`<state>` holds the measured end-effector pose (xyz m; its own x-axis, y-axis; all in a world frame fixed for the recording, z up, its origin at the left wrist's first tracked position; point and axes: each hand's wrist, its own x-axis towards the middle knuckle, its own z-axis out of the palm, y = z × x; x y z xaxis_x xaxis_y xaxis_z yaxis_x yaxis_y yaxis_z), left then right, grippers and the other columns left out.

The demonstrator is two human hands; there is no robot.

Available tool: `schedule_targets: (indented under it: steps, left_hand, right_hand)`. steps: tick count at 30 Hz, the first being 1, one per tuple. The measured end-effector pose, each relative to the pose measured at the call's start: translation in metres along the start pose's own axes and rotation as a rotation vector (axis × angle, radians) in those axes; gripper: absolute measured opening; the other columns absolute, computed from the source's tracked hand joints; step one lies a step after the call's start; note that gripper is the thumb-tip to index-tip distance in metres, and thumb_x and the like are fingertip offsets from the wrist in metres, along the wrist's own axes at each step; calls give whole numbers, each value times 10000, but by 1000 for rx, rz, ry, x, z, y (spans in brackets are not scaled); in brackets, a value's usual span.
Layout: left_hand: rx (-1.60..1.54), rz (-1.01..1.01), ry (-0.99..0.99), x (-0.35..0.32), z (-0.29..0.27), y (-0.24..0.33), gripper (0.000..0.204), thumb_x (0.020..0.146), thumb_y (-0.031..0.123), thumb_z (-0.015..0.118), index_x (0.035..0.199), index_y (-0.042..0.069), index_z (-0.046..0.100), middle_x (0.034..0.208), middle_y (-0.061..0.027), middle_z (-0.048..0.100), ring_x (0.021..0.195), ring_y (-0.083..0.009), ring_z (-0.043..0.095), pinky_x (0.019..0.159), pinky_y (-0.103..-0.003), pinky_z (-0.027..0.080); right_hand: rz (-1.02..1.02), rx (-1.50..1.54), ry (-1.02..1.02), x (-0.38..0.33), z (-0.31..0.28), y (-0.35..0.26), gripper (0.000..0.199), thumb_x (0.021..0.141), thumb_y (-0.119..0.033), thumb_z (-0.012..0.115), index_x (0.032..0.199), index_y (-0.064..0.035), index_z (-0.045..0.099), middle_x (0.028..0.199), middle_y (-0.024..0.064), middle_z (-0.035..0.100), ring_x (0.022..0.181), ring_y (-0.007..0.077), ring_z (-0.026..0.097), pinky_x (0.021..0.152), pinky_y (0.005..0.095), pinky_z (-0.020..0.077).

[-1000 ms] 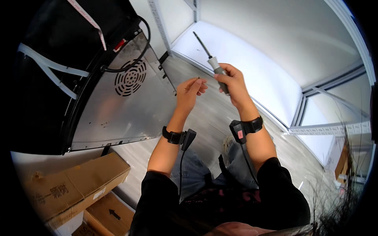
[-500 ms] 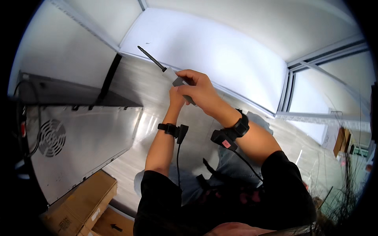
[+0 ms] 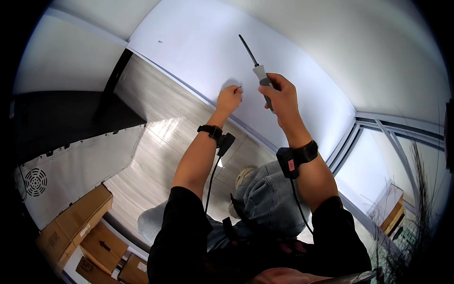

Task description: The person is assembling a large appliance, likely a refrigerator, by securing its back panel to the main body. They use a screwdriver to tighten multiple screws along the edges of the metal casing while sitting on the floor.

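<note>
Free room between left hand [image 3: 229, 98] and metal cabinet [image 3: 85, 156]; white panel [image 3: 198, 47] blocks ahead, cardboard boxes [image 3: 78, 217] lower left.

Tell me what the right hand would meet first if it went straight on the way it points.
Most likely the white panel, with the tip of the screwdriver held in the right hand getting there first; nothing else shows between, though depth is hard to judge.
</note>
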<state>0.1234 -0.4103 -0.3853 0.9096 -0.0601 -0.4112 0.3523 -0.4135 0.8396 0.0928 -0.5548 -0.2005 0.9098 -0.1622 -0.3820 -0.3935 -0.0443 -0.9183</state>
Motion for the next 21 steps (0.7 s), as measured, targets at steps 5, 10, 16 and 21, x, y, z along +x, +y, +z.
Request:
schedule_targets:
  steps: [5,10,16,21]
  left_hand:
    - [424,149,107,6,8,5,307,863,318,539,830,26,629,715,-168,629,670,-330,618,618,-416,482]
    - [462,72,75,3,8,13,274,859,291,540,834,31,624,747,-161,636,732,-332,616,653,-416,478]
    - [192,54,-38,-4,-10,-25,196,852,201,584,839,8,617,675,-69,614,631,-132,592,569,-286,469]
    - [-254,-13,-31,-37,-59,-54,168,865,167,585,810,11,614,671,-28,590,599,-106,560,558,-248,463]
  right_hand:
    - [43,-12,-18,17,-8,8,372,722,-123,662,1066,10,607,798,36,573,599,99,513,481,242,449]
    - [36,9,-35,12,-8,0,375,714,-131,665,1058,8,606,792,34,568,590,101,509,479,245,449]
    - [15,42,-39,5,3,-9,376,721,-133,661,1056,27,598,803,41,570,592,96,514,477,245,451]
    - [-27,52,-109,-14,58,-16,407,728,-116,652,1100,27,567,834,44,569,629,99,530,481,246,463]
